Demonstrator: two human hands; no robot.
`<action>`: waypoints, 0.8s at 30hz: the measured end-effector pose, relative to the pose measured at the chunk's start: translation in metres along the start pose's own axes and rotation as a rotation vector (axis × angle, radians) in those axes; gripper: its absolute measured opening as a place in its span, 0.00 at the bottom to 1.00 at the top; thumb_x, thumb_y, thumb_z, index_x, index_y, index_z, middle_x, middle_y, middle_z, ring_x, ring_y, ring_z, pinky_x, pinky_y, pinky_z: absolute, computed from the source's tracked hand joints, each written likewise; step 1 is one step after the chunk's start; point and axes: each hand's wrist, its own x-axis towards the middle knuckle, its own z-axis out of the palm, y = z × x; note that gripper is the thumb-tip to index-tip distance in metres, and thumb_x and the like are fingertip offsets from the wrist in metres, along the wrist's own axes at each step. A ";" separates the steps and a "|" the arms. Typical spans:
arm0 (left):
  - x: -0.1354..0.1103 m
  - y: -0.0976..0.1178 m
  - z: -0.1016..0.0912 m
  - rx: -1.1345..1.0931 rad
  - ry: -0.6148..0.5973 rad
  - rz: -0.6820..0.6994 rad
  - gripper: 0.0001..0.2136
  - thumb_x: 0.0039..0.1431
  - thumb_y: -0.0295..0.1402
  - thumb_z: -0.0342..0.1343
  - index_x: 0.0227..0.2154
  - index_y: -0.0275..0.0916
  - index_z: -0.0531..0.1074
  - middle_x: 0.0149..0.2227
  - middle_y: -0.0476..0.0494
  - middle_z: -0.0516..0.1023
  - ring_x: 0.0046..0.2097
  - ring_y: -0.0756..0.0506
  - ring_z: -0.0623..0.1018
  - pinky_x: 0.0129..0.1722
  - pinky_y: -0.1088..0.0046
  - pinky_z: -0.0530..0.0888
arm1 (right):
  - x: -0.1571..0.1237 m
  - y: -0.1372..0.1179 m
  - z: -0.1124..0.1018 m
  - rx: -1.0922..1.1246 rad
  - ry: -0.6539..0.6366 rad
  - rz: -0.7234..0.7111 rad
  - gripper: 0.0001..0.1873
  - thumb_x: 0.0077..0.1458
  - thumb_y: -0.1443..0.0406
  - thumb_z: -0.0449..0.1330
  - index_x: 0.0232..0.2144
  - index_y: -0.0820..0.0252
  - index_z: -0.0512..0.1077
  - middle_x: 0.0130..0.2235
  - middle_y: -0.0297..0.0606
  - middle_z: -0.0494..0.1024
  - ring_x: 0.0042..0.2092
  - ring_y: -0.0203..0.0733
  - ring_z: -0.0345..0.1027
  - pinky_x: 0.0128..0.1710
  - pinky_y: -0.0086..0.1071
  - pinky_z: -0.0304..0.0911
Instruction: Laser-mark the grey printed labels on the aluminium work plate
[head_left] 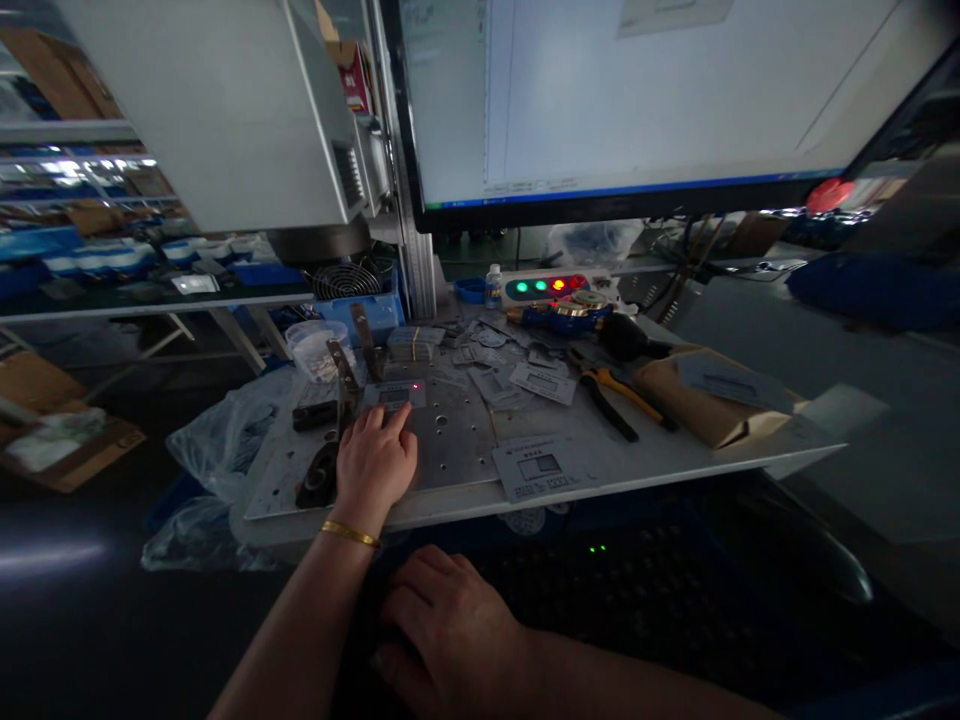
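My left hand point(377, 457), with a gold bracelet point(350, 533) at the wrist, reaches onto the metal work plate point(457, 435). Its fingers are stretched out, their tips on the near edge of a small metal nameplate point(409, 392), where a red light dot shows. Beside that nameplate stand upright metal brackets point(365, 340). Lower down, my right hand point(457, 625) rests, fingers bent and apart, over the left end of a dark keyboard point(637, 590); its fingertips are in shadow. Another nameplate point(544, 467) with a rectangular window lies at the table's front edge.
A banded stack of nameplates point(416, 343) and loose plates point(544, 382) lie farther back. Orange-handled pliers point(626, 393) and a brown paper packet point(709, 400) are to the right. A monitor point(637, 110) and a large machine head point(217, 110) overhang the table. A mouse point(814, 545) sits right.
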 end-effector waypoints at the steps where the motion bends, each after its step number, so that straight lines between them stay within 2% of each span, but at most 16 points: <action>1: 0.000 0.000 0.000 -0.001 -0.005 0.002 0.22 0.61 0.32 0.41 0.56 0.43 0.67 0.55 0.37 0.71 0.55 0.37 0.71 0.55 0.57 0.69 | 0.000 0.000 0.001 -0.013 0.005 -0.003 0.13 0.53 0.56 0.59 0.33 0.61 0.71 0.36 0.38 0.76 0.39 0.47 0.68 0.32 0.38 0.66; 7: 0.002 0.001 -0.003 0.018 -0.003 0.017 0.22 0.61 0.31 0.39 0.56 0.41 0.67 0.54 0.35 0.71 0.54 0.36 0.72 0.54 0.55 0.70 | 0.002 0.003 0.008 -0.083 0.023 -0.054 0.18 0.55 0.51 0.56 0.33 0.60 0.72 0.35 0.37 0.76 0.38 0.45 0.68 0.30 0.37 0.65; 14: 0.004 0.000 -0.002 0.018 -0.004 0.031 0.22 0.61 0.31 0.38 0.56 0.41 0.67 0.55 0.35 0.71 0.54 0.36 0.72 0.53 0.55 0.70 | 0.003 0.008 0.013 -0.132 0.034 -0.093 0.16 0.51 0.53 0.59 0.33 0.59 0.71 0.34 0.36 0.76 0.37 0.45 0.68 0.26 0.36 0.65; 24: 0.000 0.002 -0.002 0.012 -0.002 0.009 0.21 0.61 0.31 0.41 0.55 0.43 0.68 0.54 0.37 0.72 0.55 0.38 0.72 0.55 0.58 0.69 | 0.000 0.004 0.017 -0.060 0.088 -0.059 0.15 0.52 0.53 0.61 0.30 0.59 0.71 0.33 0.36 0.76 0.37 0.45 0.68 0.30 0.36 0.65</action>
